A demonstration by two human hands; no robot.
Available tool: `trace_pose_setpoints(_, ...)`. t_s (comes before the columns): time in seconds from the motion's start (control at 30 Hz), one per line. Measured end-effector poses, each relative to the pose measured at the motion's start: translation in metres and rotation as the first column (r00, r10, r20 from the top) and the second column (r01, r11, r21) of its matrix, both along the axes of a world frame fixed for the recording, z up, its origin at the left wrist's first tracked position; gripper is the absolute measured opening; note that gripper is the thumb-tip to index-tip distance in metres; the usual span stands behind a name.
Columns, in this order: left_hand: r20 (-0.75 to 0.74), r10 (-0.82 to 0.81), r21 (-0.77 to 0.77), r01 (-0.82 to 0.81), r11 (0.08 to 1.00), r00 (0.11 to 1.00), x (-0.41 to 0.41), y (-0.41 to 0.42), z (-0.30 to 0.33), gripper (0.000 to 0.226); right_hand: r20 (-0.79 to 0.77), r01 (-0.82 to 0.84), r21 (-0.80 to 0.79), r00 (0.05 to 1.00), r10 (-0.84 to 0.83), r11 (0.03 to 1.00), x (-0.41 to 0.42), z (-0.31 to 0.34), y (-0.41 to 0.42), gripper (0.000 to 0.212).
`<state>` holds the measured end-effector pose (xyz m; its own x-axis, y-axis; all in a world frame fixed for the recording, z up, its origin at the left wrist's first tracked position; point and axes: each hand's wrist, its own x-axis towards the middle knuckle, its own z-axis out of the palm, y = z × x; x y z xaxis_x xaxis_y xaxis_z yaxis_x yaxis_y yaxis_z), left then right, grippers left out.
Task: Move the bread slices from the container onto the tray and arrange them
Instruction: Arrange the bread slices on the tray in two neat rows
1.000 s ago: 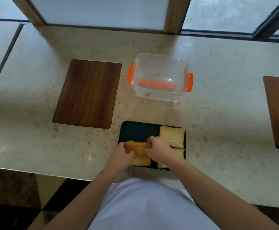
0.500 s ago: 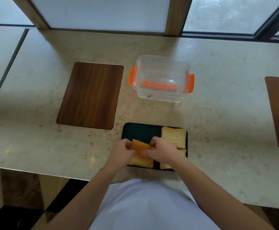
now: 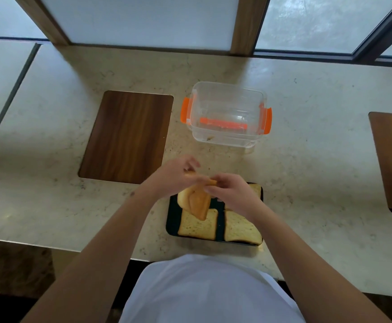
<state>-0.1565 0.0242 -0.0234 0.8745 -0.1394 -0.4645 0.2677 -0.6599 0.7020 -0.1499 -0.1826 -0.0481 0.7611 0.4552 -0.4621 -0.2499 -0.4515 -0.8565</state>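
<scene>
Bread slices (image 3: 197, 201), two it seemed, hung pinched between my left hand (image 3: 174, 177) and right hand (image 3: 231, 192) above the far left of the black tray (image 3: 171, 220), fingers of both curled on the upper crust. Two slices (image 3: 197, 226) already lay flat at the tray's near edge, and another (image 3: 255, 188) showed partly behind my right wrist. I judged the risk plain: the hanging pair, held only by the top edge, could tear or slip and land overlapping the near left slice, or drop off the tray's far rim onto the worktop (image 3: 318, 171). The clear container (image 3: 227, 115) with orange clips stood near, beyond the tray, apparently emptied but for a crumb. The pale stone worktop, set with dark wood panels (image 3: 127, 136), ran beneath frosted windows (image 3: 143, 19).
</scene>
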Motion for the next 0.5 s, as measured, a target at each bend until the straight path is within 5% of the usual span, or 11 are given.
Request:
trace_pose_setpoints(0.1,-0.036,0.346,-0.144,-0.347,0.927,0.938,-0.013,0.001,-0.013,0.06,-0.272,0.297,0.154,0.93,-0.249,0.942,-0.008,-0.005,-0.006,0.016)
trace_pose_setpoints(0.2,-0.124,0.672,-0.367,-0.663,0.653,0.73,-0.034,0.0,-0.03,0.032,-0.501,0.552,0.284,0.783,-0.369,0.784,-0.015,-0.009,-0.009,0.013)
trace_pose_setpoints(0.3,-0.268,0.692,-0.528,-0.703,0.476,0.67,-0.052,-0.004,-0.038,0.031,-0.581,0.622,0.334,0.727,-0.365,0.708,-0.02,-0.013,-0.009,0.017)
trace_pose_setpoints(0.43,-0.269,0.695,-0.474,-0.72,0.507,0.667,-0.059,-0.008,-0.051,0.032,-0.342,0.354,0.002,0.879,-0.332,0.935,-0.026,-0.023,-0.003,0.023)
trace_pose_setpoints(0.5,-0.207,0.711,-0.358,-0.728,0.584,0.672,-0.059,-0.009,-0.06,0.028,-0.252,0.247,-0.163,0.926,-0.283,0.955,-0.029,-0.031,0.0,0.029)
